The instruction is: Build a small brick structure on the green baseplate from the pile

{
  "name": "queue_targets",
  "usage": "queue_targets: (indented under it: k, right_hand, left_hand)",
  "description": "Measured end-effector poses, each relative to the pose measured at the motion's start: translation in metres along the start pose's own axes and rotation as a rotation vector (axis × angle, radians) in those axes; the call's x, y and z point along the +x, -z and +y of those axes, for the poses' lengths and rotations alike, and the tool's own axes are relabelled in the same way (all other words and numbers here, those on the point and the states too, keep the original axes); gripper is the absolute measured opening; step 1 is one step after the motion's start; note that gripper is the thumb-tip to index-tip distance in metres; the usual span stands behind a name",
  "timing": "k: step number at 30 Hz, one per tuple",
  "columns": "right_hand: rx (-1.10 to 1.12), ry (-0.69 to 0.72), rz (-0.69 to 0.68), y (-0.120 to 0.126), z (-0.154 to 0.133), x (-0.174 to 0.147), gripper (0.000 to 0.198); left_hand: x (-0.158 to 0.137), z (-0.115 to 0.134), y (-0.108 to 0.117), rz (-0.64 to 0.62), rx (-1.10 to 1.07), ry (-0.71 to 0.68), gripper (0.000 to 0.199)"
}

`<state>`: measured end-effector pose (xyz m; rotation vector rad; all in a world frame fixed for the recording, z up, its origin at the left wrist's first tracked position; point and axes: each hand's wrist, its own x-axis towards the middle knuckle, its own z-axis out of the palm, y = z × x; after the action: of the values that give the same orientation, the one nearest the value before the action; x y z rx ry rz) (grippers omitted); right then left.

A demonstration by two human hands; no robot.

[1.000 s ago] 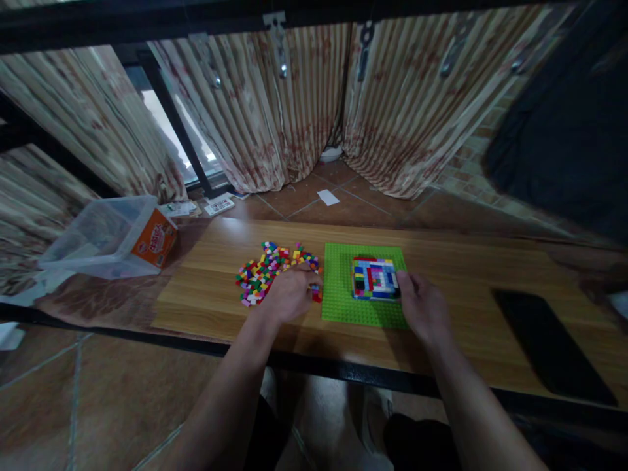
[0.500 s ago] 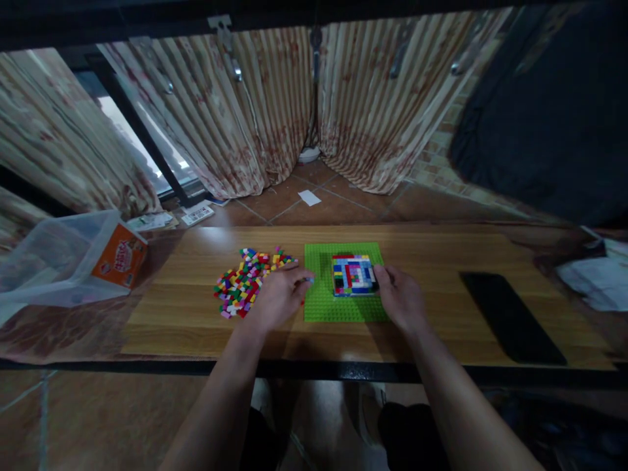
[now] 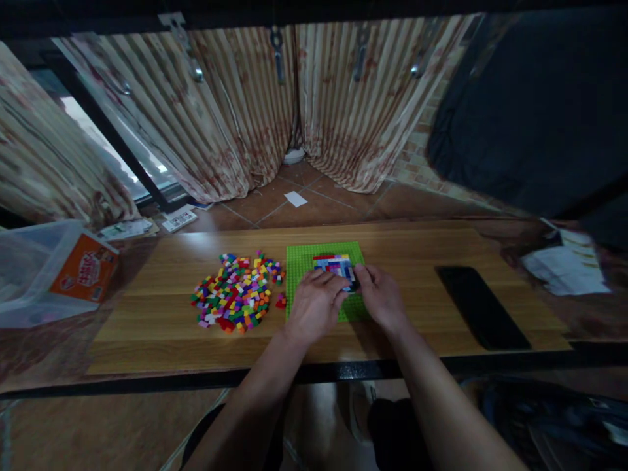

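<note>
A green studded baseplate [image 3: 299,256] lies on the wooden tabletop, bearing a low square structure of toy building bricks [image 3: 330,260], mostly blue and white with some red. My left hand [image 3: 316,304] reaches over the structure's front left part. Its fingers are pinched together near the front right corner, and the small brick seen in them earlier is now hidden. My right hand [image 3: 381,296] is closed at the structure's right edge, thumb and fingers against its side. Left of the plate spreads a heap of loose coloured bricks [image 3: 235,294].
A clear plastic box [image 3: 63,245] with an orange label stands at the left. A black phone-like slab [image 3: 483,307] lies on the right of the wooden table [image 3: 417,255]. White papers [image 3: 564,265] are beyond the table's right end. Curtains hang behind.
My left hand has moved right, from between the brick heap and the plate to over the structure, carrying a small pale brick. My right hand stays by the structure. The view has shifted.
</note>
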<state>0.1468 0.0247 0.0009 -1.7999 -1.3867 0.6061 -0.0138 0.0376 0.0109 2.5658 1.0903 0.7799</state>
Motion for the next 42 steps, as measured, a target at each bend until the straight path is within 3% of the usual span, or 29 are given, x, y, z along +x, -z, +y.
queue_targets:
  k: [6, 16, 20, 30, 42]
  right_hand:
    - [0.025, 0.008, -0.009, 0.000, 0.001, -0.001, 0.048]
    - [0.103, -0.014, -0.075, 0.002, 0.006, 0.000, 0.042]
    - [0.183, -0.031, -0.128, 0.004, 0.007, -0.001, 0.032]
    - [0.328, -0.043, -0.196, 0.007, 0.005, -0.003, 0.031]
    - [0.232, -0.037, -0.180, 0.005, 0.005, -0.002, 0.034]
  left_hand:
    - [0.004, 0.004, -0.007, 0.052, 0.051, -0.017, 0.011]
    - [0.001, 0.009, -0.016, 0.169, 0.064, 0.091, 0.008]
    - [0.001, 0.009, -0.017, 0.166, 0.050, 0.126, 0.002]
    - [0.001, 0.006, -0.017, 0.137, 0.074, 0.117, 0.018]
    - [0.004, 0.004, -0.017, 0.126, 0.045, 0.128, 0.024]
